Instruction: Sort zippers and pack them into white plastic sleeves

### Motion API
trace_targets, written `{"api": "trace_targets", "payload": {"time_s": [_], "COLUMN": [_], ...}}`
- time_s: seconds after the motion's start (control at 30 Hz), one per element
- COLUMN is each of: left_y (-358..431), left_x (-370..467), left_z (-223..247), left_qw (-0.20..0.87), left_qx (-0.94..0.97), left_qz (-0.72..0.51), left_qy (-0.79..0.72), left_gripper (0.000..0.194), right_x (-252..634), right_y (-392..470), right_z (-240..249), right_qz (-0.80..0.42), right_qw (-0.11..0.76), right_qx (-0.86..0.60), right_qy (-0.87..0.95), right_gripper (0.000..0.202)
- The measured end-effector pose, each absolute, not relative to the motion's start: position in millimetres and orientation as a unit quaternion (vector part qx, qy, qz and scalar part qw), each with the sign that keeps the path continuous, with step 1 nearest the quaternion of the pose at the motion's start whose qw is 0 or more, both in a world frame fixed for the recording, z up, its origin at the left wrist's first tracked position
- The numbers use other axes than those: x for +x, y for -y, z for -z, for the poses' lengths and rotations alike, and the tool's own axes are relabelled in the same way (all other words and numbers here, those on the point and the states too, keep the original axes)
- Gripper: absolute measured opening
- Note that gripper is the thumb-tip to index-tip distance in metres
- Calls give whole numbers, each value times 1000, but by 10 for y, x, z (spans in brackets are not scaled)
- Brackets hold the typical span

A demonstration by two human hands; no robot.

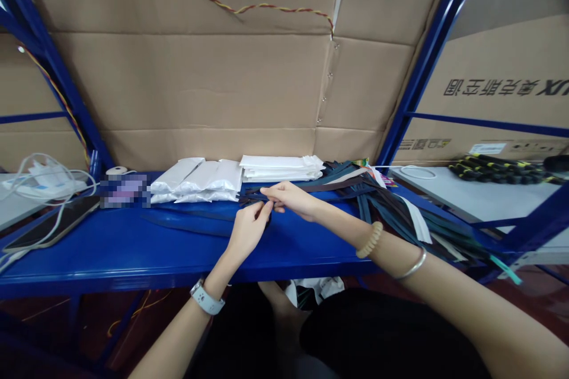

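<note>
Left hand (249,224) and right hand (294,198) pinch dark strips (251,195) (fingertips close) above blue shelf (169,251).

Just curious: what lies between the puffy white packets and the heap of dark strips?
A flatter white stack sits between the puffy packets and dark strips, in the head view.

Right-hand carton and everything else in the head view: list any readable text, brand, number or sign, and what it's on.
"奥克斯空调", my best reading, characters turned over: right-hand carton.
"UX", as best I can tell, cut off by the picture's edge: same carton.
Lower print on that carton: too blurred.
White label: too small.
Colourful wrapper: too small.
Purple item: pixelated.
No numbers readable.
</note>
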State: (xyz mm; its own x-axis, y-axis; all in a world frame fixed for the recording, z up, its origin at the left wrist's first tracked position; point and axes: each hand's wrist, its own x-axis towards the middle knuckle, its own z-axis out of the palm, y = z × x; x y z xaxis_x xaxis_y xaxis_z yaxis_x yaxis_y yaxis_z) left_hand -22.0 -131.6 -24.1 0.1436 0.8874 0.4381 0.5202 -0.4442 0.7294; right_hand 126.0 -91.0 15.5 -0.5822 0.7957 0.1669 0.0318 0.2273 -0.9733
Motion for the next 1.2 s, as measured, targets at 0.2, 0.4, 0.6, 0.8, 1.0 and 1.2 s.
{"api": "trace_targets", "payload": {"time_s": [0.2,0.4,0.6,0.8,1.0,1.2], "left_y": [1299,1335,1349,1383,1361,1303], "left_x": [-253,-275,-415,-642,-800,-1313], "left_z": [265,209,140,103,74,83], "left_qw": [246,251,260,205,65,-13], "left_qx": [698,691,688,754,794,766], "left_qz": [-460,-488,-501,-445,-364,-320], "left_qy": [-491,-470,-456,-437,-482,-556], "left_gripper": [41,36,36,27,18,19], "right_x": [1179,1151,1043,999,1077,1556], "right_y": [908,952,996,1083,1008,801], "right_z": [-185,-191,-207,-142,-88,-103], "right_qz": [-575,-568,-561,-578,-555,-503], "right_qw": [400,398,420,393,399,422], "right_qx": [-306,-285,-272,-270,-311,-366], "right_qy": [645,661,659,662,661,660], "right_gripper": [48,44,48,30,26,24]}}
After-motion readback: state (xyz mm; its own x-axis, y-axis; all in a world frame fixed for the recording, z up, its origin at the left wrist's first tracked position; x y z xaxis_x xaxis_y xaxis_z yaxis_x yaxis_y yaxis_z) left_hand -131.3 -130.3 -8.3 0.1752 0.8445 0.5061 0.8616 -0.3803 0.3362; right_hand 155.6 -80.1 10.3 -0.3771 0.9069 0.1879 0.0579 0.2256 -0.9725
